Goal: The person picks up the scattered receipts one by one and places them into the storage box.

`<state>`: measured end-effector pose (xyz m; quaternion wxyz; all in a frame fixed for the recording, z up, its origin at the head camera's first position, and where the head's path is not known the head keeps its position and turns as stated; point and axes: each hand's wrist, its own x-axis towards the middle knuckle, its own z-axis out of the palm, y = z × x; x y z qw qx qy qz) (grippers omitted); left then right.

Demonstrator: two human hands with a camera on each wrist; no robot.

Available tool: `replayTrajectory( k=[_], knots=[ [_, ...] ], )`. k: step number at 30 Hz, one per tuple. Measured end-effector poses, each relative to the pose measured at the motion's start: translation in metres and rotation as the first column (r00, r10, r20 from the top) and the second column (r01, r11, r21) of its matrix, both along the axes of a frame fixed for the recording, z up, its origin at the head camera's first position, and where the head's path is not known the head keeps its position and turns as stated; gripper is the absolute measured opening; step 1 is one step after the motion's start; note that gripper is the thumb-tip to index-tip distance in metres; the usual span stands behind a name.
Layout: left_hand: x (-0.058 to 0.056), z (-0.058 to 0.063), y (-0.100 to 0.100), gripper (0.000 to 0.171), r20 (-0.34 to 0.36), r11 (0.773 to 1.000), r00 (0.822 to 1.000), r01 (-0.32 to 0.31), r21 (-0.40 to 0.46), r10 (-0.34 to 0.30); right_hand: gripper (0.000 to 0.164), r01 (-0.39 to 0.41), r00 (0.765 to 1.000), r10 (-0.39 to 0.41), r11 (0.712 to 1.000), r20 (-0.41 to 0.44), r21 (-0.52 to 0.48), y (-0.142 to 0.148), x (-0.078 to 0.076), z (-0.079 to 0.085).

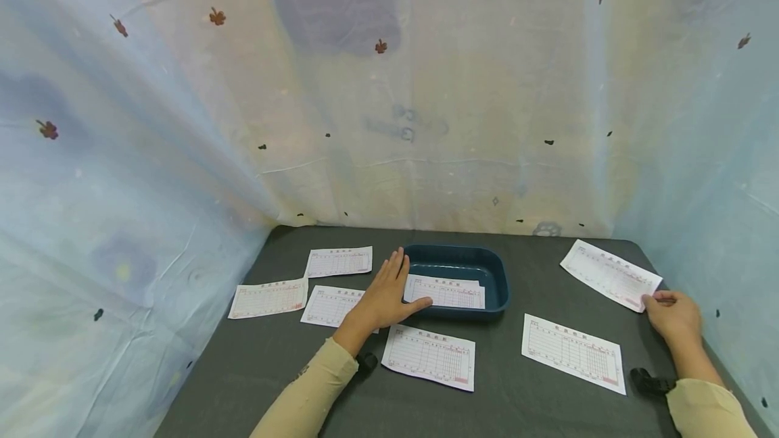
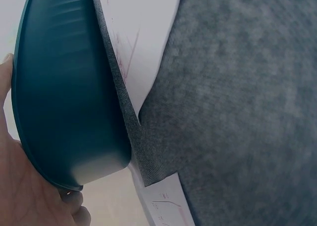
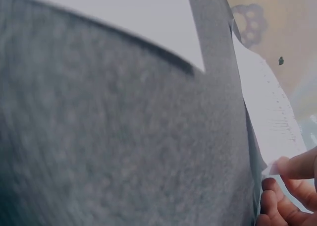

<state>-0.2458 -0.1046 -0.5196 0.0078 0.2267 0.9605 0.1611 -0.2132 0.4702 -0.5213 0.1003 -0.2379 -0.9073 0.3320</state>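
Observation:
My left hand (image 1: 385, 296) rests against the left end of a dark blue plastic tray (image 1: 499, 282), its fingers straight along that end and the thumb over the front rim. Inside the tray lie printed paper forms (image 1: 447, 291), overlapping. On the right, my right hand (image 1: 677, 316) pinches the near right corner of another paper form (image 1: 610, 274) between thumb and fingers. The right wrist view shows that form (image 3: 270, 107) with its corner bent up at the thumb. The left wrist view has the tray's wall (image 2: 69, 97) beside the left palm (image 2: 25, 186).
Several more forms lie on the dark grey table (image 1: 505, 397): one in front of the tray (image 1: 429, 357), one at front right (image 1: 572, 353), others to the left, including a reddish-lined one (image 1: 269, 299). Patterned curtains (image 1: 414, 120) enclose the table's back and sides.

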Motion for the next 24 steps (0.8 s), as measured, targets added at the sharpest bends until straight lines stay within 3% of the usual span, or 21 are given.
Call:
replayTrajectory(
  k=[9, 17, 24],
  knots=[
    [0.001, 0.0, 0.0, 0.119, 0.011, 1.0, 1.0, -0.004, -0.007, 0.004, 0.039, -0.035, 0.999, 0.034, 0.999, -0.035, -0.038, -0.014, 0.001, 0.007],
    [0.001, 0.001, 0.0, 0.119, 0.018, 1.0, 1.0, -0.005, -0.016, 0.005, 0.033, -0.036, 0.992, 0.028, 0.998, -0.124, -0.058, -0.032, 0.002, 0.012],
    [0.002, 0.003, 0.0, 0.118, 0.007, 1.0, 1.0, 0.009, -0.012, -0.009, 0.035, -0.038, 0.988, 0.025, 0.995, -0.15, -0.087, -0.045, 0.003, 0.019]
  ],
)
